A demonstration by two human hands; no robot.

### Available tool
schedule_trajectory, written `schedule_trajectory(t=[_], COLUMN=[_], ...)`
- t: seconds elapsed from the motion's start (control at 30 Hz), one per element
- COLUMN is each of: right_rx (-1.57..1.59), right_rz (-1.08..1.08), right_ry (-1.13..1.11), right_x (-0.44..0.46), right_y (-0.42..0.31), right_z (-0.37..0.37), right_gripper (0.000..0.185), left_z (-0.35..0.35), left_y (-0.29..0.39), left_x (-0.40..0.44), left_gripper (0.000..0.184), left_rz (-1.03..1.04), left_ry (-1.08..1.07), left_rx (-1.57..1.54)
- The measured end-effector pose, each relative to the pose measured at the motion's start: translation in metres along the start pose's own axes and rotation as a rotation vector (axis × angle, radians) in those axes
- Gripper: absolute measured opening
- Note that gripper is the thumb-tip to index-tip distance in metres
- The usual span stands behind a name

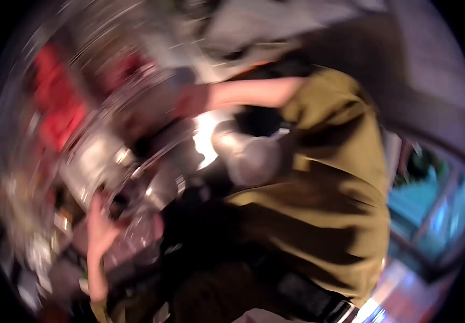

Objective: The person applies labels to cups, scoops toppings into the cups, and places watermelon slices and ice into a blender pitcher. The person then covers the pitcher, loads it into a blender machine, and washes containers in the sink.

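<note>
Blur hides how open left hand [102, 230] and right hand [187, 100] are, and any hold.

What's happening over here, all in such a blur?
Someone in mustard-coloured sleeves has both bare arms out over a crowded, shiny work area. The left hand is spread beside a pinkish, glossy thing; whether it touches it, I can't tell. The right hand is too smeared to show whether it holds anything. Something bright red lies beyond the hands, and a pale, rounded object shows close to the person's body.
</note>
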State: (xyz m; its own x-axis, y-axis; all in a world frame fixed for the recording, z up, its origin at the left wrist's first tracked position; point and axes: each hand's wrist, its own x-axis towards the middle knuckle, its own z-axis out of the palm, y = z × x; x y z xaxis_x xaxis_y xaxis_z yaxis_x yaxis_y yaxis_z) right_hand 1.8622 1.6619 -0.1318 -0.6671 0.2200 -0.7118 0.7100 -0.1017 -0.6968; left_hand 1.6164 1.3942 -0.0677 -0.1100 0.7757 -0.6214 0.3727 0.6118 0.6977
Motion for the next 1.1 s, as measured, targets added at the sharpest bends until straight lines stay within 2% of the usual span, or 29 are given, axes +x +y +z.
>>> schedule_trajectory(t=[0.07, 0.1, 0.17, 0.3, 0.5, 0.63, 0.7, 0.77, 0.87, 1.1], right_rx=[0.049, 0.053, 0.167, 0.136, -0.106, -0.341, -0.454, -0.424, -0.358, -0.269], right_rz=[0.02, -0.043, 0.128, 0.108, -0.075, -0.349, -0.415, -0.415, -0.435, -0.35], right_ry=[-0.067, -0.102, -0.101, -0.113, -0.128, -0.09, -0.067, -0.059, -0.09, -0.162], right_x=[0.0, -0.001, -0.004, -0.002, -0.007, 0.004, 0.004, -0.004, -0.006, -0.005], right_y=[0.004, 0.002, -0.004, 0.005, -0.006, -0.005, -0.012, -0.025, -0.027, -0.028], right_z=[-0.003, -0.005, -0.003, -0.009, -0.012, -0.016, -0.014, -0.014, -0.018, -0.023], right_gripper=[0.02, 0.021, 0.022, 0.021, 0.023, 0.021, 0.021, 0.022, 0.023, 0.023], left_z=[-0.003, -0.005, -0.007, -0.008, -0.01, -0.014, -0.014, -0.008, -0.009, -0.004], left_y=[0.004, 0.008, 0.006, 0.002, 0.013, -0.011, -0.005, 0.014, 0.041, 0.036], left_x=[0.003, 0.002, 0.005, 0.002, 0.0, -0.001, 0.003, 0.002, 0.009, 0.024], left_gripper=[0.08, 0.081, 0.086, 0.083, 0.09, 0.095, 0.093, 0.088, 0.086, 0.077], left_rz=[0.021, -0.003, -0.033, -0.017, 0.014, 0.158, 0.11, 0.025, -0.097, -0.02], left_ry=[0.024, 0.037, 0.004, 0.039, -0.012, -0.068, -0.089, -0.094, -0.263, -0.318], left_rx=[0.118, 0.118, 0.099, 0.192, 0.187, 0.12, 0.074, -0.028, 0.076, 0.102])
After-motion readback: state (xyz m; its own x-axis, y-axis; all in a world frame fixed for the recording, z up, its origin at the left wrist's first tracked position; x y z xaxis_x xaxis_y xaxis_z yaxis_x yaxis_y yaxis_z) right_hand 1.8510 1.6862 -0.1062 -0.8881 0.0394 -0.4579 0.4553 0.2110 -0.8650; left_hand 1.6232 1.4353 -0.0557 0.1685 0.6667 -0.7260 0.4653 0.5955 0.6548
